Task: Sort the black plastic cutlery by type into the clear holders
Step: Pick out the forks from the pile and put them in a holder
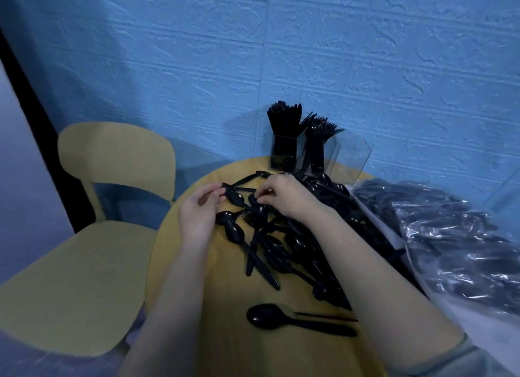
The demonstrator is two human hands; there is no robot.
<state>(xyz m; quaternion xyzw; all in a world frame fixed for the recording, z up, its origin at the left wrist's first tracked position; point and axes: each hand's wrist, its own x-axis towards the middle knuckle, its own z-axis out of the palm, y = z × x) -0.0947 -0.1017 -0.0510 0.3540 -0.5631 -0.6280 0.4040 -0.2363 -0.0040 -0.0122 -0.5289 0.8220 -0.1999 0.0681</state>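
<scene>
At the far edge of the pile, the right hand (284,195) reaches in from the right with fingers curled and fingertips (260,200) pinching a black piece that lies among the loose cutlery (284,244); whether that piece is a spoon or a fork cannot be told, since the fingers cover it. Just to its left, the left hand (200,210) holds a spoon (235,198) by the handle end, thumb and forefinger closed on it, the bowl pointing toward the right hand. Both forearms are bare and extend from the near edge of the scene; a grey-green sleeve (461,359) shows at the near right.

Beneath the hands, the loose cutlery lies in a tangled heap of spoons, forks and knives across the middle and right of the round wooden table (197,306). A single spoon (295,320) lies apart from the heap, near the front of the table, its bowl to the left, with a thin knife (323,316) just beside it on the far side.

At the far edge of the table stand the clear holders: the left holder (282,154) is packed with upright black knives, the middle holder (316,154) holds forks with tines up and fanned to the right, and a third clear holder (351,160) stands at the right, its contents not discernible.

To the right of the heap, a clear plastic bag (450,236) full of black cutlery rests against the table. To the left stands a yellow chair (92,236). Behind everything is a blue textured wall (253,53).
</scene>
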